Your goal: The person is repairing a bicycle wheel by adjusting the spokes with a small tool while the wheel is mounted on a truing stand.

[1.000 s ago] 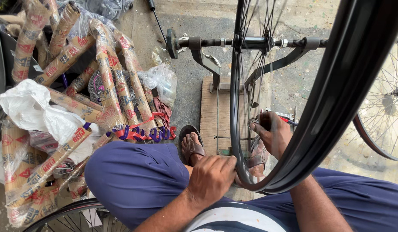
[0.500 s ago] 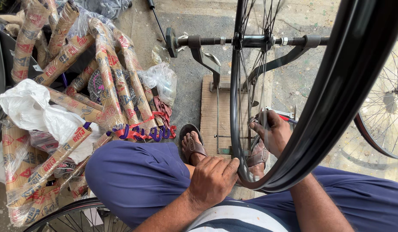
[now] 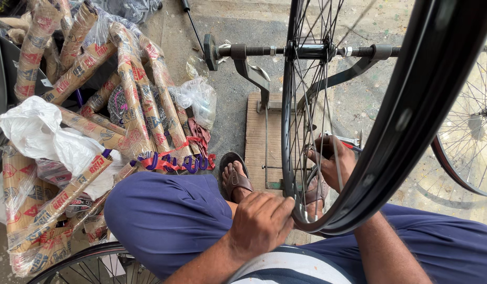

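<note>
A black bicycle wheel rim point(image 3: 288, 131) with thin spokes stands upright on a metal truing stand point(image 3: 256, 73). My left hand point(image 3: 262, 221) grips the rim's near bottom edge. My right hand point(image 3: 333, 163) reaches between the spokes and is closed on a small tool with a red part; the tool is mostly hidden. A second black rim point(image 3: 412, 105) crosses the view very close to the camera and hides part of the right arm. I sit with blue trousers and brown sandals point(image 3: 234, 176).
A heap of bicycle frames wrapped in brown paper point(image 3: 127, 105) and white plastic bags point(image 3: 38, 131) lies on the left. The stand rests on a wooden board point(image 3: 256, 137). Another spoked wheel point(image 3: 472, 142) leans at right, one more point(image 3: 91, 265) at bottom left.
My left hand has slid slightly along the rim's bottom. My right hand stays among the spokes, barely shifted.
</note>
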